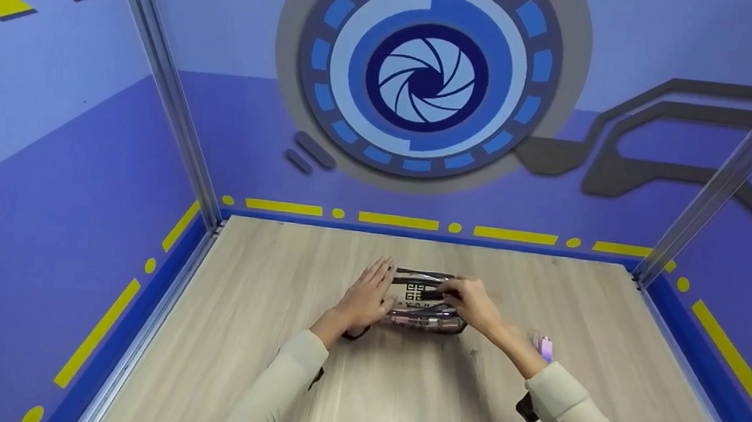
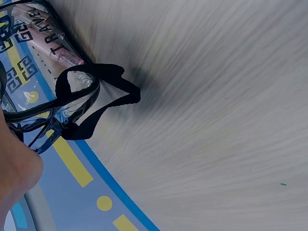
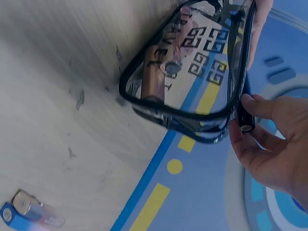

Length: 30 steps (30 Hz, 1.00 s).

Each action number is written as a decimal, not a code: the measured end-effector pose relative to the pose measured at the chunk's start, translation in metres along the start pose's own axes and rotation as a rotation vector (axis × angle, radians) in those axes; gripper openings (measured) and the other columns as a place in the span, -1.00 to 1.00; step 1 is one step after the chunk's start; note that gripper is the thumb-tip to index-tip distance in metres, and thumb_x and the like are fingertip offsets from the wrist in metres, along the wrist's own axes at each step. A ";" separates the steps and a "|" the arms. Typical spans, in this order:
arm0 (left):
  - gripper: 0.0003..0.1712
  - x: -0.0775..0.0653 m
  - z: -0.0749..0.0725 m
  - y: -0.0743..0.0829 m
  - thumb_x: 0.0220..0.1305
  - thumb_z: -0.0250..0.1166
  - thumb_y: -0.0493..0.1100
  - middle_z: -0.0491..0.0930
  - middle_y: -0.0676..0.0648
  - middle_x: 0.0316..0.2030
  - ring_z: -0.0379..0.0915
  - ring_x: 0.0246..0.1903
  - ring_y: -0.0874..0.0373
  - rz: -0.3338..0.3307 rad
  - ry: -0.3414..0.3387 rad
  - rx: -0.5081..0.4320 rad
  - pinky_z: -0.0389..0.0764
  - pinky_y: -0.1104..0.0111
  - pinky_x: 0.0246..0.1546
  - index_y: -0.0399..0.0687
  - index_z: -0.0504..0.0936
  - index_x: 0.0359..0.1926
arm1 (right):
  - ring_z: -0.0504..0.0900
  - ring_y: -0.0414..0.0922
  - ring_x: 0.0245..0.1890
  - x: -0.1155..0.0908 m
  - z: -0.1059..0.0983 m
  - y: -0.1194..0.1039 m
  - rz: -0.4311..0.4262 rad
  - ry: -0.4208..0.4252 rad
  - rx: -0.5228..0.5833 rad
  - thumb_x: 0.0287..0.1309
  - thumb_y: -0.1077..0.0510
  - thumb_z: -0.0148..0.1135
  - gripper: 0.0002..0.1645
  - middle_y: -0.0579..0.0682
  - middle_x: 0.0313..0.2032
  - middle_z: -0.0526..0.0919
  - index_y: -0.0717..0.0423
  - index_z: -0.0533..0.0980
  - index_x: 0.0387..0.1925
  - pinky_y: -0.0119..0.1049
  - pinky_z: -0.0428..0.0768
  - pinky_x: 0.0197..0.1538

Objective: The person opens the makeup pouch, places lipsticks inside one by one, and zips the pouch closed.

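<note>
A clear toiletry bag (image 1: 408, 320) with black trim and "TRAVEL" lettering lies on the wooden table between both hands. My left hand (image 1: 365, 296) rests on its left end, fingers stretched along the side and thumb apart at the near edge. With thumb and fingertips, my right hand (image 1: 475, 304) pinches a small black cosmetic tube (image 3: 246, 122) at the bag's open top. Through the plastic I see a rose-gold tube (image 3: 154, 79) and a pink tube (image 3: 177, 43). From the bag's end sticks out a black strap loop (image 2: 115, 96).
Beneath the right forearm, two small cosmetics lie on the table: a lilac-and-blue item (image 1: 546, 349) and a round-ended clear tube (image 3: 28, 204). The wooden table (image 1: 265, 283) is bounded by blue panels behind and at both sides, with metal posts (image 1: 172, 91) at the corners.
</note>
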<state>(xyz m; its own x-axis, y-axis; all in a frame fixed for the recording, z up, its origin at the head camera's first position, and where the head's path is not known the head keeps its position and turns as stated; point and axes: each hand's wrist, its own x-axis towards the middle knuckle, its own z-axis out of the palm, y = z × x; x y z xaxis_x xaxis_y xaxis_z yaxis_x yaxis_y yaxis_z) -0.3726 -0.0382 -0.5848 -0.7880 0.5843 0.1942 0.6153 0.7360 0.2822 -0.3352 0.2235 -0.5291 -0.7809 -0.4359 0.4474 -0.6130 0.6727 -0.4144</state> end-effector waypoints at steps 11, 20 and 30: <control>-0.19 0.000 0.001 0.001 0.54 -0.02 -0.01 -0.03 -0.29 0.61 -0.13 0.61 -0.23 -0.004 0.022 -0.004 0.05 -0.08 0.58 -0.31 -0.04 0.60 | 0.79 0.03 -0.38 0.008 0.025 -0.008 -0.005 -0.022 -0.048 -0.04 0.50 0.44 -0.87 0.10 -0.43 0.81 0.27 0.76 -0.47 -0.12 0.76 -0.29; -0.17 0.002 0.003 0.000 0.53 0.01 0.00 -0.04 -0.27 0.62 -0.15 0.62 -0.19 0.003 0.025 0.014 0.03 -0.02 0.60 -0.30 -0.05 0.61 | 0.79 0.06 -0.39 0.011 0.029 -0.005 -0.001 -0.114 0.036 -0.03 0.58 0.30 -0.83 0.19 -0.44 0.80 0.40 0.73 -0.45 -0.06 0.76 -0.30; -0.18 -0.001 0.002 0.000 0.55 -0.03 0.00 -0.05 -0.28 0.62 -0.14 0.61 -0.22 -0.002 0.013 0.020 0.01 -0.02 0.60 -0.32 -0.06 0.61 | 0.78 0.07 -0.41 0.005 0.017 -0.001 0.077 -0.033 0.043 0.02 0.55 0.35 -0.89 0.23 -0.42 0.79 0.40 0.71 -0.40 -0.09 0.75 -0.31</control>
<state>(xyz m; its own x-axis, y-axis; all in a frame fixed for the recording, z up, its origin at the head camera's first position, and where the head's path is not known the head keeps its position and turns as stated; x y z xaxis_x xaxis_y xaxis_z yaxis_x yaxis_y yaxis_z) -0.3722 -0.0380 -0.5869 -0.7893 0.5785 0.2055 0.6140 0.7438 0.2642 -0.3405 0.2104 -0.5395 -0.8291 -0.4036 0.3870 -0.5549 0.6789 -0.4808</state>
